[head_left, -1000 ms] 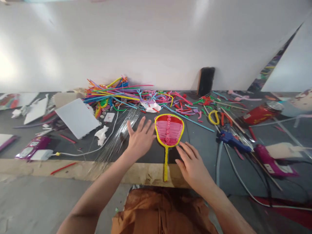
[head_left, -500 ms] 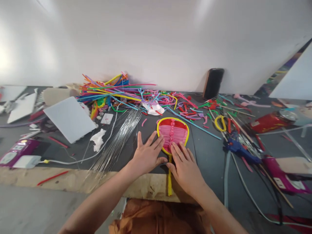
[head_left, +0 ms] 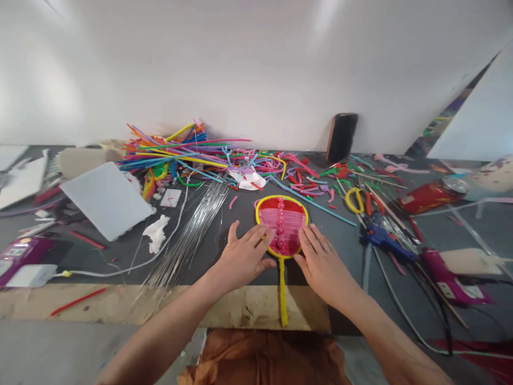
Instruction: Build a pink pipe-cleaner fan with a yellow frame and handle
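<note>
A round fan-shaped pipe-cleaner piece (head_left: pixel 269 220) lies flat near the table's front edge. It has a yellow rim, a red band on top, pink rows below and a column of pink beads down the middle. Its yellow stem (head_left: pixel 283 294) points toward me. My left hand (head_left: pixel 244 251) rests open on the left side, fingertips over the rim and pink rows. On the right edge lie the fingertips of my right hand (head_left: pixel 324 262), its fingers stretched out and slightly apart.
Behind lie a heap of coloured pipe cleaners (head_left: pixel 180 149) and scattered cut pieces. Thin wires (head_left: pixel 192 224) and a white board (head_left: pixel 106 200) are on the left. A phone (head_left: pixel 342 138) leans on the wall. Rightward are a blue glue gun (head_left: pixel 387 240), scissors (head_left: pixel 355 201) and a red can (head_left: pixel 433 195).
My right hand has slid right, off the beads and middle to the right rim. My left hand stays on the left side. The view has shifted slightly.
</note>
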